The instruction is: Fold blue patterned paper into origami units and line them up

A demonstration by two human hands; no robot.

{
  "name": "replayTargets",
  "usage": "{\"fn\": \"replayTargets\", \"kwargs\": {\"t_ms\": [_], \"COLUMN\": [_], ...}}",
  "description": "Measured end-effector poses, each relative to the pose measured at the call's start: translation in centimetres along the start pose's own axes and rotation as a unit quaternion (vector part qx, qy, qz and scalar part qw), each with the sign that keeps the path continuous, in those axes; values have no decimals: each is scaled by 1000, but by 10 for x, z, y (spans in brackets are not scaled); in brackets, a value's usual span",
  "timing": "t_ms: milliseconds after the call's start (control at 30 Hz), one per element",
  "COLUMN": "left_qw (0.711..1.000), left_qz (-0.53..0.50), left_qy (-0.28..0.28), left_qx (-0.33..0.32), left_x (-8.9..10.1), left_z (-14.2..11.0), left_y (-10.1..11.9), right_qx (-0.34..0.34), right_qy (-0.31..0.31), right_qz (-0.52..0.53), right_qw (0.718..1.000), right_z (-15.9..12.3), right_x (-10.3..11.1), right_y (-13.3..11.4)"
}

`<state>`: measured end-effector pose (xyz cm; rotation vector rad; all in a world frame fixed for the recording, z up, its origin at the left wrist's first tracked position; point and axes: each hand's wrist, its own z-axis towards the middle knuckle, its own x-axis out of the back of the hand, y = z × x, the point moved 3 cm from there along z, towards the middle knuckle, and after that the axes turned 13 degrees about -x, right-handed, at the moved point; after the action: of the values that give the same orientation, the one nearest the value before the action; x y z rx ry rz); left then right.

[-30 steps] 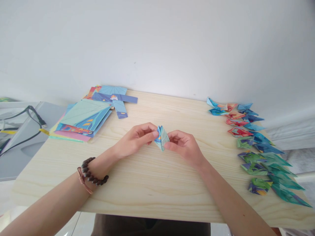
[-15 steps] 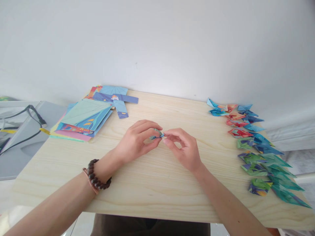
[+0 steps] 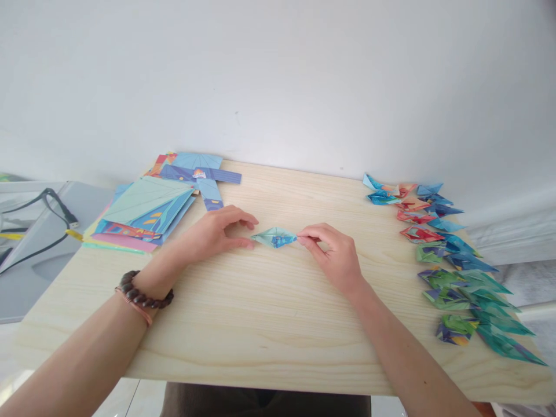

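Head camera view: a small folded paper piece (image 3: pixel 274 237), pointed at both ends and coloured pale green and blue, is at the centre of the frame, over a pale wood-grain bench (image 3: pixel 260 330); whether it touches the surface is hard to tell. The right hand (image 3: pixel 334 252), right of centre, pinches its right tip between thumb and fingers. The left hand (image 3: pixel 208 234), left of centre, is released, thumb and fingers parted near the left tip. A dark beaded bracelet (image 3: pixel 141 296) circles the left wrist. A stack of patterned paper sheets (image 3: pixel 150 200) lies at the left, with blue paper strips (image 3: pixel 223 176) crossing above and beside it. Down the right side runs a long cluster of folded paper shapes (image 3: pixel 445 279) in blue, red, green and purple. A black cable (image 3: pixel 56 200) loops at the far left. A white wall (image 3: pixel 278 75) fills the top.
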<state>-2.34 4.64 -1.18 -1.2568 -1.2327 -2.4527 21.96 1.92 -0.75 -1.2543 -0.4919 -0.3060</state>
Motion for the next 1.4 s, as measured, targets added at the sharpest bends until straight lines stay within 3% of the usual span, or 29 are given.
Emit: {"fn": "replayTargets", "kwargs": {"t_ms": [333,633,933,1400], "left_qw": [999,992,993,997], "left_qz": [3,45,-4,1], "left_qy": [32,-18,2,-10], "left_qx": [-25,-120,-114,-77], "left_x": [-7,-20,-25,-26], "left_z": [2,14,18,14], "left_y": [12,41,53,45], "right_qx": [-12,55,149,122], "right_qy": [-63,-103,-80,-104], "right_qz": [-10,-20,-55,-65], "right_qw": [998,993,984,985], "right_z": [4,0,-2,-4], "right_x": [3,-14,-15,-13], "right_y": [13,0,-14,-4]}}
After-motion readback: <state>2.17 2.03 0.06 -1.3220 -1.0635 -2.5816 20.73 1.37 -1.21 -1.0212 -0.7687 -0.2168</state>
